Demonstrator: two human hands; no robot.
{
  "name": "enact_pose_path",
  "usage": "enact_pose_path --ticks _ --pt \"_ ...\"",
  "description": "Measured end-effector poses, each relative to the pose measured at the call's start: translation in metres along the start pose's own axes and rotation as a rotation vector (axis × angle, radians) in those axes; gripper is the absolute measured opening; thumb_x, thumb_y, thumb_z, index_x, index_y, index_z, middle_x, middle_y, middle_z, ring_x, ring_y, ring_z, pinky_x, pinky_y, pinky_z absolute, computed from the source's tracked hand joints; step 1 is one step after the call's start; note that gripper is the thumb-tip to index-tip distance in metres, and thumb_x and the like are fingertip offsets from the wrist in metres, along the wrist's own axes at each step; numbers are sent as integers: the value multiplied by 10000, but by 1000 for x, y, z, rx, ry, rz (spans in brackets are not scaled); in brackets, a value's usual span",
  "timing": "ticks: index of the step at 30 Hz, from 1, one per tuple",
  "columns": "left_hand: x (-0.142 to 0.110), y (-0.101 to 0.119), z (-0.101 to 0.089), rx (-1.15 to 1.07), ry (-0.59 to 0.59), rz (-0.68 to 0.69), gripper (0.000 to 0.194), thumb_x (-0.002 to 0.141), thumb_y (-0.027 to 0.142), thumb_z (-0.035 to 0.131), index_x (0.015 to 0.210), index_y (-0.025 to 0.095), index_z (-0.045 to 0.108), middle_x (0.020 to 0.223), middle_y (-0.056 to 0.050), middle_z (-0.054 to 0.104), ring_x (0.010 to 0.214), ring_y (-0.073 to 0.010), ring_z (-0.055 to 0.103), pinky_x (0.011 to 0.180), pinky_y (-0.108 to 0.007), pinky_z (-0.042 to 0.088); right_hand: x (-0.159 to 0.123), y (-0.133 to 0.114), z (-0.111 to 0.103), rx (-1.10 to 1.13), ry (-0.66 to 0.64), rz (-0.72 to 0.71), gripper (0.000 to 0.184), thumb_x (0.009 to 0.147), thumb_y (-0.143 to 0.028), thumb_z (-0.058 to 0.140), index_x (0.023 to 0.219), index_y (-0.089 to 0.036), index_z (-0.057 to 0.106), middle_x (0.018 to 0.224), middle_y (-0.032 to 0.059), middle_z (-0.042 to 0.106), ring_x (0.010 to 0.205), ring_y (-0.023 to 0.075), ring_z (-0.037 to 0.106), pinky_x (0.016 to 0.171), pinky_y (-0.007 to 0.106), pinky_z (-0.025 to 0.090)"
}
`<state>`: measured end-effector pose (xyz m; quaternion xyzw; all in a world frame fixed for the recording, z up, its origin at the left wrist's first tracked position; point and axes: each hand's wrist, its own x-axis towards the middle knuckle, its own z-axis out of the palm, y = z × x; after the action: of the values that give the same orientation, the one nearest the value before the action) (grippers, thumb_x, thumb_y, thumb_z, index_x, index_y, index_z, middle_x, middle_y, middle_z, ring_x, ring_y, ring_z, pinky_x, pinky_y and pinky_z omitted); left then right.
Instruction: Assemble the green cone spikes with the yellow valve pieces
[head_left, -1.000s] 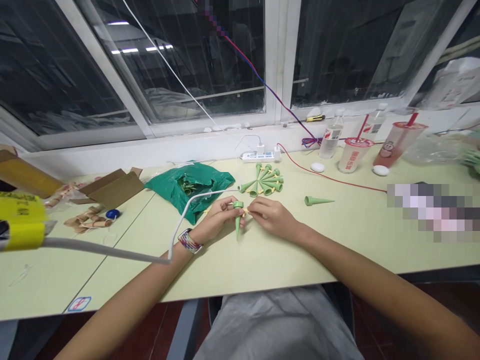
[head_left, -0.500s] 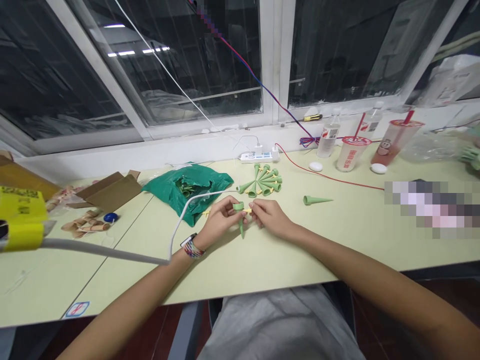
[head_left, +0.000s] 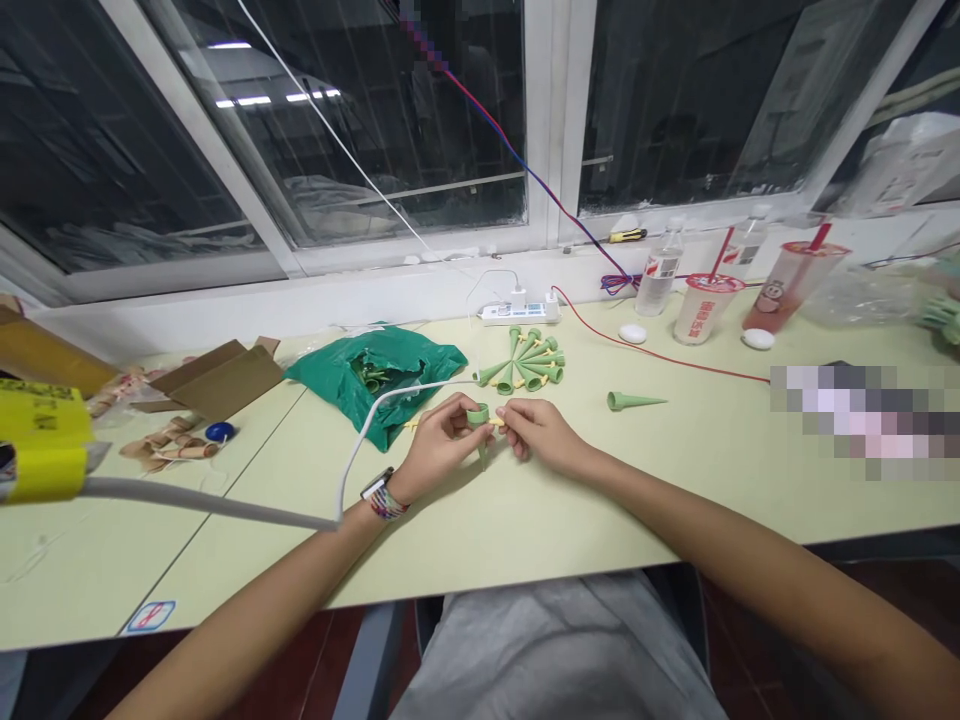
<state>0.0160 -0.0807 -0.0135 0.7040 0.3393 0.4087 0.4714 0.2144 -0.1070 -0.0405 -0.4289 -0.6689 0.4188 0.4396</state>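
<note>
My left hand (head_left: 444, 440) is closed around a green plastic cone (head_left: 478, 413), its wide mouth up and its tip pointing down. A small yellow piece (head_left: 496, 423) sticks out from the cone's side, and my right hand (head_left: 538, 432) pinches its outer end. Just beyond my hands lies a fan of several green cones (head_left: 530, 375) with yellow bits between them. One loose cone (head_left: 634, 401) rests on its side to the right. An open green plastic bag (head_left: 349, 375) with more green pieces inside lies beyond my left hand.
A grey cable (head_left: 217, 503) arches over the table near my left wrist. Cardboard (head_left: 225, 378), wooden pieces (head_left: 169, 448) and a blue ball (head_left: 220, 431) lie at left. A power strip (head_left: 517, 315), drink cups (head_left: 705, 308), a water bottle (head_left: 658, 275) and white ovals (head_left: 633, 333) stand along the back.
My hands stay almost in the same place with the cone and the yellow piece. The cone's lower tip shows a little less, and the right fingers have shifted slightly.
</note>
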Motion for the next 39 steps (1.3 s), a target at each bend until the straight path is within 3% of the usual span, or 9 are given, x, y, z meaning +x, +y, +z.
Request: enact_pose_path --ticks 5,12,18,20,24,28,30,35,39 --pt "3 -1 -3 -398 -242 -292 277 830 311 828 911 176 600 832 -19 684 680 -157 702 673 -286 585 -7 -6 -6 -608 40 -459 241 1048 -360 455 914 -193 565 899 64 637 722 161 541 659 281 379" --pt "-8 4 -3 99 32 106 180 807 279 839 863 206 685 883 -54 708 864 -205 694 794 -294 561 -3 -1 7 -54 -68 -19 479 1089 -506 260 712 -240 390 538 -51 396 492 143 420 543 264 343" --pt "0 9 -9 -342 -265 -268 257 834 287 822 907 190 596 800 -7 671 668 -169 692 640 -290 575 -10 -7 2 -665 48 -509 346 1086 -405 371 886 -191 554 860 74 643 684 165 529 617 288 324" --pt "1 7 -6 -441 -278 -311 287 827 290 831 924 189 581 804 2 659 651 -154 681 631 -284 579 -11 -8 0 -703 56 -541 335 1085 -382 376 874 -191 552 835 71 643 670 162 522 613 291 318" --pt "-5 3 -3 -196 -148 -95 258 844 290 817 903 203 582 782 -5 664 716 -186 707 680 -296 574 -10 -7 7 -322 44 -320 344 1078 -372 391 803 -210 522 759 20 633 653 145 523 652 273 367" --pt "-14 3 -6 205 35 192 141 800 225 832 869 222 709 851 -54 705 859 -222 682 816 -325 550 -3 -5 18 290 -141 66 439 1040 -528 346 696 -257 305 526 -78 292 451 122 272 483 259 273" --pt "-14 5 -7 261 51 238 111 788 216 833 841 232 736 877 -69 717 906 -236 664 882 -343 540 -2 -4 19 366 -208 150 440 1035 -554 312 705 -266 268 529 -95 217 437 117 207 461 259 234" --pt "-7 8 -5 -105 -123 -96 250 792 268 853 873 203 625 791 -23 688 738 -196 698 711 -304 569 -6 -4 8 -448 66 -357 356 1076 -394 336 828 -203 505 757 23 551 611 146 434 589 291 279" --pt "-2 0 -4 -516 -240 -397 316 796 269 861 937 194 589 785 0 668 674 -148 691 663 -259 568 -6 -5 0 -896 96 -633 361 1097 -332 313 892 -175 565 821 68 624 612 157 456 585 331 240"
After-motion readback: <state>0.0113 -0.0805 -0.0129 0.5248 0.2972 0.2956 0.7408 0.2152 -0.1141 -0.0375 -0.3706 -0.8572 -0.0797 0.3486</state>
